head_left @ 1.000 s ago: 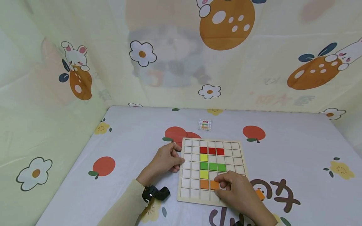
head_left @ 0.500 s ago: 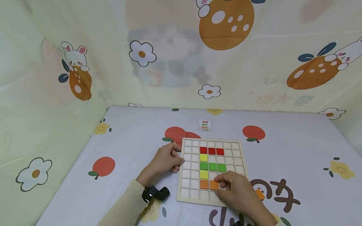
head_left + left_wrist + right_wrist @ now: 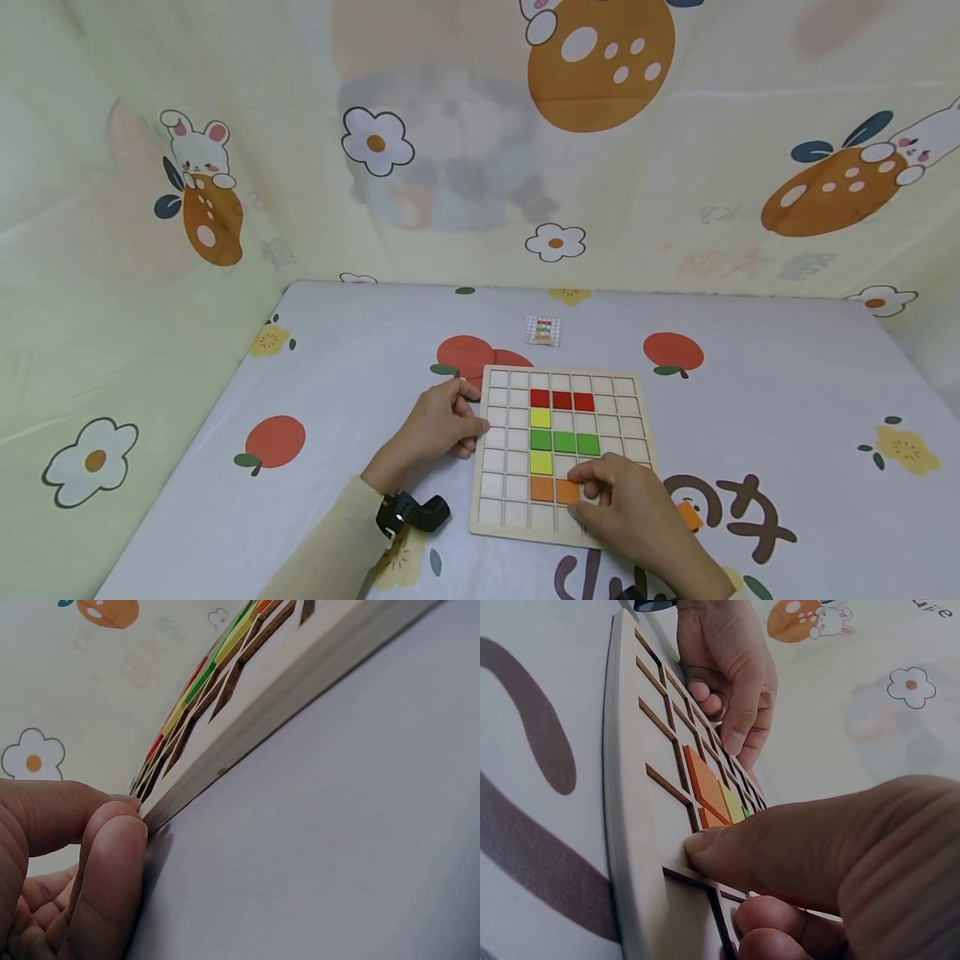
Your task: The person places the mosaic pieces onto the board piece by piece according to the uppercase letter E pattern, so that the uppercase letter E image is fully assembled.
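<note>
A square wooden grid board (image 3: pixel 495 510) lies on the table in the head view. Its cells hold three red tiles (image 3: pixel 562 402), two yellow tiles (image 3: pixel 541 462), three green tiles (image 3: pixel 565 442) and an orange tile (image 3: pixel 542 489). Just right of that one, a second orange tile (image 3: pixel 567 492) is pinched between the thumb and fingers of my right hand (image 3: pixel 633 512). The right wrist view shows the thumb (image 3: pixel 727 851) against this tile, low over the board. At the board's left edge, my left hand (image 3: pixel 438 421) grips the rim with thumb and index finger (image 3: pixel 60 814).
A loose orange tile (image 3: pixel 689 517) lies on the cloth (image 3: pixel 787 400) to the right, partly behind my right hand. Beyond the board sits a small card (image 3: pixel 543 332) printed with a coloured grid. A patterned curtain (image 3: pixel 450 192) hangs along the back and sides.
</note>
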Demonstrator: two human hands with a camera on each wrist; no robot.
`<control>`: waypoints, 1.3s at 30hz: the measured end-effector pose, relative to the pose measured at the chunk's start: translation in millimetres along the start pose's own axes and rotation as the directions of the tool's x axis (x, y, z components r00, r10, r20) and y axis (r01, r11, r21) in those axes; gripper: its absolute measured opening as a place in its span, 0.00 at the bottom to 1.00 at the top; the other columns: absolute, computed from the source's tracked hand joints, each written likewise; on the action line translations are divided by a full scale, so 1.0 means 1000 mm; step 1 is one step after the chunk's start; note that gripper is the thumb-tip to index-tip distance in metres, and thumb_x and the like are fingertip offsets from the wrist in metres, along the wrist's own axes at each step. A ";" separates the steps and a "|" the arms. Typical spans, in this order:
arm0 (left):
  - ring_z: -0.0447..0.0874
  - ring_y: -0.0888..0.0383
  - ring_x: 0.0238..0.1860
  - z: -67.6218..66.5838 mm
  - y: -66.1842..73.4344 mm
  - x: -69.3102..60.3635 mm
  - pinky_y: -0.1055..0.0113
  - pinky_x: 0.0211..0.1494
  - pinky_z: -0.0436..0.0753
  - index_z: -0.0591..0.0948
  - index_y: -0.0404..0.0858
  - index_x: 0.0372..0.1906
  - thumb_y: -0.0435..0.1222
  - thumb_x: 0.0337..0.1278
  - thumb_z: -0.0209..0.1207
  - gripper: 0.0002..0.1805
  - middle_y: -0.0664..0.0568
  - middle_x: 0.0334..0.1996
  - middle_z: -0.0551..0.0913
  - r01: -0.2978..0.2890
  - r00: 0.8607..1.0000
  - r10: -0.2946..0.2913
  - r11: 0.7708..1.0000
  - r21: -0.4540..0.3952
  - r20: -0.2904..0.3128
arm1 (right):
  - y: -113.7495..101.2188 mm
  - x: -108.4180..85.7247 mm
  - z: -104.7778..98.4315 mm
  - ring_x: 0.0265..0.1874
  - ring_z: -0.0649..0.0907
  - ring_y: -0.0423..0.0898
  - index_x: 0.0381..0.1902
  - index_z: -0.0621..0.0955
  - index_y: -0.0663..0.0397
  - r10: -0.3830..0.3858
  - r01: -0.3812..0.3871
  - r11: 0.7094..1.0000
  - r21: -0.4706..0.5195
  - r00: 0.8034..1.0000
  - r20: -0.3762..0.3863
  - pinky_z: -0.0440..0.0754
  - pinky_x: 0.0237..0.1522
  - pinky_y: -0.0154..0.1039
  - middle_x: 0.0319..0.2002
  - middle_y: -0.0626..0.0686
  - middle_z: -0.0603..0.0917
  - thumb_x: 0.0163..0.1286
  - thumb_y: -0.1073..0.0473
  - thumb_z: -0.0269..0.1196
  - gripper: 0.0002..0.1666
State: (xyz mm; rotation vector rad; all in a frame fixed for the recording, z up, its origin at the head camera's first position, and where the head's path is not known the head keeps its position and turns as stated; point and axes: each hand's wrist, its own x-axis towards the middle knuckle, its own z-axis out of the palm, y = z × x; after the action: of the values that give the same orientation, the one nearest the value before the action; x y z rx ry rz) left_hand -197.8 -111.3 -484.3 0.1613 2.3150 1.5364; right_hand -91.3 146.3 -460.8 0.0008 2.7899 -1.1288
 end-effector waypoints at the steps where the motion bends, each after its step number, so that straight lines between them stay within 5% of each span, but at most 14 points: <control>1: 0.82 0.58 0.19 0.000 0.000 0.000 0.69 0.24 0.86 0.76 0.37 0.56 0.32 0.62 0.71 0.21 0.47 0.28 0.83 -0.001 1.000 0.001 1.000 0.000 0.000 | 0.000 0.000 0.000 0.25 0.73 0.42 0.36 0.89 0.48 -0.001 0.001 1.000 -0.001 1.000 0.000 0.70 0.25 0.32 0.26 0.45 0.76 0.52 0.66 0.78 0.13; 18: 0.82 0.59 0.19 -0.003 0.003 -0.001 0.67 0.25 0.87 0.76 0.34 0.57 0.30 0.61 0.70 0.21 0.48 0.29 0.83 -0.018 1.000 0.019 1.000 -0.023 0.019 | -0.001 0.000 -0.005 0.28 0.73 0.43 0.44 0.90 0.50 0.002 -0.002 0.999 -0.032 1.000 0.014 0.70 0.26 0.32 0.29 0.47 0.75 0.50 0.64 0.80 0.21; 27: 0.82 0.59 0.19 -0.002 0.005 -0.002 0.67 0.25 0.87 0.76 0.34 0.57 0.30 0.62 0.69 0.21 0.47 0.29 0.83 -0.006 1.000 0.007 0.999 -0.035 0.022 | 0.012 -0.011 -0.029 0.44 0.79 0.45 0.60 0.86 0.48 0.029 -0.027 0.994 -0.106 0.999 0.020 0.80 0.47 0.45 0.51 0.48 0.82 0.53 0.54 0.81 0.34; 34: 0.82 0.59 0.19 -0.003 0.006 -0.002 0.68 0.25 0.87 0.75 0.34 0.56 0.30 0.62 0.69 0.21 0.47 0.28 0.83 -0.010 1.000 0.010 1.000 -0.030 0.016 | 0.046 -0.019 -0.057 0.34 0.75 0.43 0.60 0.85 0.55 0.017 -0.024 0.984 -0.176 0.999 -0.042 0.73 0.31 0.33 0.40 0.48 0.80 0.56 0.51 0.80 0.34; 39: 0.81 0.59 0.19 -0.002 0.004 -0.002 0.68 0.25 0.86 0.75 0.35 0.56 0.31 0.62 0.69 0.21 0.48 0.28 0.83 0.003 1.000 -0.003 1.000 -0.024 0.014 | 0.071 -0.024 -0.071 0.31 0.73 0.39 0.57 0.86 0.52 0.067 -0.074 0.977 -0.198 0.997 -0.043 0.70 0.29 0.32 0.36 0.46 0.78 0.60 0.46 0.78 0.30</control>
State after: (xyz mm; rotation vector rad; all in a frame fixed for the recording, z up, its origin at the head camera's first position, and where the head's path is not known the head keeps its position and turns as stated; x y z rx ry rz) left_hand -196.8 -112.0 -479.3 0.1617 2.2841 1.5555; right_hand -72.3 247.6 -456.5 0.1008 2.8967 -0.8373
